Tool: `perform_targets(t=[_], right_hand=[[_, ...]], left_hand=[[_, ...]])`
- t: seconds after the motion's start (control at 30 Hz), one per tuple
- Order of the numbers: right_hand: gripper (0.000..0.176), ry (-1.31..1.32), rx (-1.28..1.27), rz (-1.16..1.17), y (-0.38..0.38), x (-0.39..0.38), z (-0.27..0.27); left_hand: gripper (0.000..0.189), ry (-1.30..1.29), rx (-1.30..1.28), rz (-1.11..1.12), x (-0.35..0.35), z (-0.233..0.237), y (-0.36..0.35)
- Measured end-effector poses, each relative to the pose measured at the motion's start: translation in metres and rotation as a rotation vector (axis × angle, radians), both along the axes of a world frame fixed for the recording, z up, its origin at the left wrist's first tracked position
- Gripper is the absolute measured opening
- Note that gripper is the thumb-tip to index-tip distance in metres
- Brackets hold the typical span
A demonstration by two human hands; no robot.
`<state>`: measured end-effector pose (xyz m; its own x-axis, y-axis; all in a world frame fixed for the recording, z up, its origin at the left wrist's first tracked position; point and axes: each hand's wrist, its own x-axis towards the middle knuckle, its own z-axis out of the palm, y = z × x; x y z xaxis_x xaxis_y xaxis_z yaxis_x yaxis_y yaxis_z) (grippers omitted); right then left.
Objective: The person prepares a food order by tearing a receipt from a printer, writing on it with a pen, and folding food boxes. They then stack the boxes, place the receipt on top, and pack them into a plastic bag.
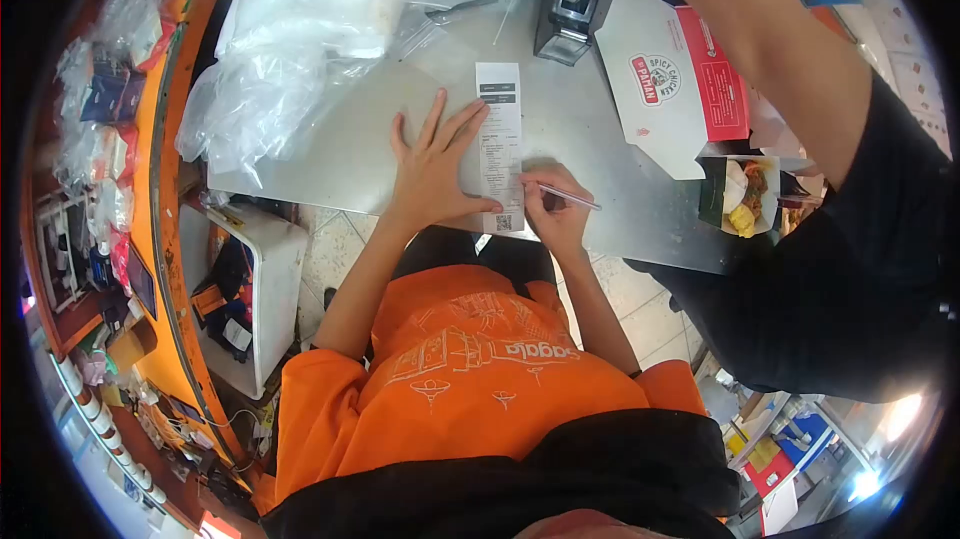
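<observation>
On the bench (340,149): a long white receipt (499,129) is laid flat near the front edge, with a printed square code at its near end.
Left hand (432,174): laid palm down on the left half of the receipt, fingers spread apart; the thumb is stretched across the paper just above the code. Nothing is gripped.
Right hand (556,211): curled shut around a pen, set just right of the receipt's near end and touching its edge.
Pen (574,198): held slantwise, with its tip turned toward the receipt; whether the tip meets the paper cannot be told.
Plastic bags (290,39): heaped to the left of and beyond the receipt, partly over the bench edge.
Spoon (462,7): seen beyond the receipt, among the bags.
Black dispenser (572,9): stood beyond the receipt, a little to its right.
Carton (665,89): a white and red box printed with "SPICY CHICKEN", placed right of the receipt.
Food tray (745,199): set well right of the receipt, past the carton, and filled with food.
Another person's arm (790,49): stretched over the carton, well right of the receipt, in a black sleeve.
</observation>
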<state>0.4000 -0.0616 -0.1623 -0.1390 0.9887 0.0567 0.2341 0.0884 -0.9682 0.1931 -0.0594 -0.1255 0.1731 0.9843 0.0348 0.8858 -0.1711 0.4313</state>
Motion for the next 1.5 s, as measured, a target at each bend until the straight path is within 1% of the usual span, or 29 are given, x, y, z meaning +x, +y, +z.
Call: perform_targets(t=[0.07,0.3,0.37,0.4,0.47,0.5,0.53,0.57,0.63,0.67,0.77,0.8,0.87,0.9,0.93,0.97,1.0,1.03,1.07,1.1,1.17,1.2,1.27,1.3,1.37,1.4,1.43,1.47,1.5], right_hand=[[0.014,0.01,0.049,0.09,-0.001,0.004,0.002],[0.009,0.021,0.068,0.077,0.0,0.006,0.003],[0.003,0.071,0.038,0.163,0.0,0.008,-0.001],[0.003,0.067,0.047,0.148,0.003,0.006,0.002],[0.011,-0.419,-0.102,0.111,0.012,-0.009,0.014],[0.025,-0.566,0.116,0.133,0.014,-0.019,0.022],[0.029,-0.691,0.09,0.212,0.017,-0.025,0.033],[0.029,-0.712,0.093,0.172,0.017,-0.025,0.037],[0.034,-0.595,0.079,0.122,0.014,-0.018,0.045],[0.028,-0.526,0.117,0.044,0.011,-0.008,0.05],[0.015,-0.537,0.292,-0.399,0.008,0.05,0.046],[0.017,-0.581,0.393,-0.561,0.012,0.078,0.054],[0.025,-0.868,0.416,-0.834,0.018,0.134,0.06],[0.023,-1.042,0.38,-0.871,0.019,0.154,0.064],[0.021,-1.216,0.336,-0.904,0.019,0.171,0.068],[0.021,-1.216,0.335,-0.916,0.015,0.185,0.066],[0.018,-1.162,0.352,-0.754,0.013,0.199,0.064],[0.014,-1.105,0.368,-0.592,0.011,0.209,0.062],[0.008,-1.019,0.391,-0.521,0.008,0.211,0.064],[0.008,-1.017,0.392,-0.528,0.002,0.212,0.064],[0.015,-0.964,0.33,-0.239,-0.016,0.209,0.062],[0.015,-0.961,0.331,-0.24,-0.024,0.201,0.075],[0.026,-0.886,0.455,-0.12,-0.033,0.188,0.103],[0.026,-0.88,0.461,-0.118,-0.034,0.196,0.102],[0.045,-0.679,0.399,-0.427,-0.039,0.228,0.1],[0.058,-0.485,0.221,-0.485,-0.04,0.244,0.093],[0.058,-0.479,0.219,-0.474,-0.042,0.259,0.083],[0.063,-0.272,0.108,-0.386,-0.044,0.273,0.07],[0.069,-0.068,-0.003,-0.292,-0.042,0.276,0.071]], left_hand=[[0.117,-0.001,0.009,-0.007,0.0,0.0,0.0],[0.117,0.009,0.0,0.0,0.001,0.001,0.0],[0.117,-0.002,0.015,-0.007,0.001,0.003,-0.001],[0.116,-0.009,0.025,-0.014,0.0,0.003,-0.002],[0.116,-0.031,0.054,-0.052,-0.001,0.001,-0.002],[0.114,-0.047,0.042,-0.043,-0.002,-0.003,-0.004],[0.112,-0.067,0.031,-0.038,-0.002,-0.004,-0.004],[0.112,-0.085,0.048,-0.074,0.0,-0.002,-0.004],[0.107,0.059,0.11,-0.103,0.002,0.003,-0.005],[0.102,0.096,0.042,-0.099,0.003,0.005,-0.006],[0.095,0.082,0.032,-0.082,0.003,0.005,-0.008],[0.095,0.079,0.044,-0.093,0.004,0.004,-0.009],[0.086,-0.169,0.219,0.02,0.007,0.003,-0.009],[0.086,-0.169,0.228,0.009,0.013,0.006,-0.008],[0.08,-0.204,0.295,-0.033,0.023,0.01,-0.007],[0.073,-0.239,0.36,-0.074,0.035,0.015,-0.007],[0.073,-0.24,0.366,-0.083,0.048,0.02,-0.003],[0.066,-0.333,0.324,-0.169,0.064,0.027,0.003],[0.06,-0.424,0.28,-0.254,0.081,0.036,0.008],[0.06,-0.421,0.283,-0.26,0.099,0.049,0.012],[0.06,-0.666,-0.185,-0.217,0.135,0.075,0.017],[0.06,-0.663,-0.185,-0.217,0.151,0.077,0.02],[0.059,-0.646,-0.15,-0.131,0.174,0.072,0.026],[0.059,-0.641,-0.144,-0.127,0.178,0.07,0.031],[0.079,-0.524,-0.228,-0.112,0.18,0.063,0.037],[0.079,-0.519,-0.228,-0.101,0.18,0.059,0.032],[0.092,-0.578,-0.149,-0.002,0.18,0.053,0.022],[0.106,-0.635,-0.064,0.095,0.18,0.047,0.014],[0.106,-0.63,-0.058,0.107,0.18,0.036,0.002]])
